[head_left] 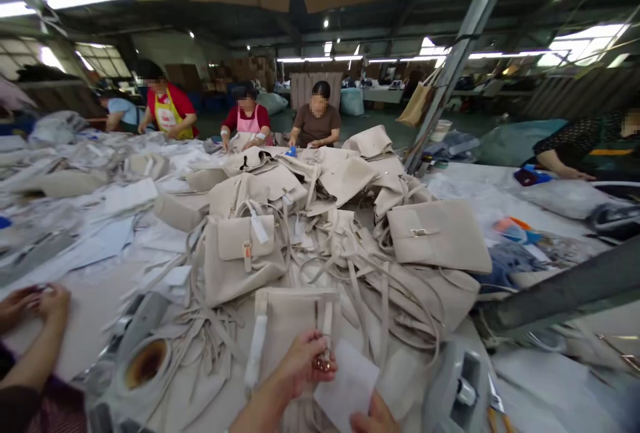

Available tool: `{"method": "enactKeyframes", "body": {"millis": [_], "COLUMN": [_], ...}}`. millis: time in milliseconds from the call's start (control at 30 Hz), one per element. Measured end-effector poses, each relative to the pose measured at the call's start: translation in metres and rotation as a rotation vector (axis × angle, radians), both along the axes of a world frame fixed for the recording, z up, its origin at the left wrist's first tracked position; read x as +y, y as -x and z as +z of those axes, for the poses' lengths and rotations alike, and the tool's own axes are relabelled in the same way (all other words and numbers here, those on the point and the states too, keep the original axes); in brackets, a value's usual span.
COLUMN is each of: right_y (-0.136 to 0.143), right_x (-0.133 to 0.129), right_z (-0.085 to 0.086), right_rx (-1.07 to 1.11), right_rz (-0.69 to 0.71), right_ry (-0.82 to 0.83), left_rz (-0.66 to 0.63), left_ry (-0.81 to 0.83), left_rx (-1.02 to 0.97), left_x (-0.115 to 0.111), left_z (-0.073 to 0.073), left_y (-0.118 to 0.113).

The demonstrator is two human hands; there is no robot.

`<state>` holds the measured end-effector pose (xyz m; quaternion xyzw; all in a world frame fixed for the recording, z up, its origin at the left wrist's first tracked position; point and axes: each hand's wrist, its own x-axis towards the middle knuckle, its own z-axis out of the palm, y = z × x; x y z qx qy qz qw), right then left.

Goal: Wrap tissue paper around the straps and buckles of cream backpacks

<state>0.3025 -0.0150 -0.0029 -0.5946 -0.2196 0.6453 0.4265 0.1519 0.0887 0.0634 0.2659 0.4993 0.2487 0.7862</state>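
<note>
At the bottom centre, the fingers of my left hand (300, 363) are closed around a small shiny gold-coloured metal fitting (324, 363); its exact kind is unclear. My right hand (375, 416), partly cut off by the lower edge, pinches a sheet of white paper (350, 379) between thumb and fingers. The sheet's upper left reaches close to the fitting. Beneath and beyond both hands lies a beige bag (293, 313) with white wrapping on its straps. Further off, another beige bag (247, 236) with a flap and gold clasp leans on the pile.
Many beige bags and straps (360, 273) are heaped ahead. A grey tape dispenser (457, 389) and orange-handled scissors (496, 406) lie right; a tape roll (145, 363) sits left. A co-worker's hands (43, 303) are at far left. A metal post (455, 66) rises at right.
</note>
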Motion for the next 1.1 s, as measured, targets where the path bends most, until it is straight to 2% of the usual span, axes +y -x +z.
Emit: {"method": "enactKeyframes", "body": {"millis": [167, 367, 533, 700, 967, 1100], "right_y": [0.007, 0.005, 0.005, 0.009, 0.011, 0.018], "right_x": [0.006, 0.012, 0.025, 0.032, 0.035, 0.048], "right_z": [0.021, 0.036, 0.042, 0.042, 0.023, 0.026], "right_rx": [0.003, 0.092, 0.073, 0.061, -0.025, 0.090], "right_rz": [-0.010, 0.013, 0.085, 0.041, 0.011, -0.006], "right_ry": [0.105, 0.080, 0.040, 0.050, -0.049, -0.114], "left_rz": [-0.001, -0.005, 0.011, 0.045, 0.068, 0.090], "left_ry": [0.042, 0.068, 0.089, 0.045, -0.057, -0.110], "left_rx": [-0.090, -0.159, -0.079, -0.029, 0.137, 0.231], "left_x": [-0.006, -0.007, -0.006, -0.008, -0.012, -0.010], "left_z": [-0.003, 0.001, -0.010, -0.023, -0.014, -0.014], "left_y": [0.004, 0.011, 0.002, -0.008, 0.000, -0.001]}}
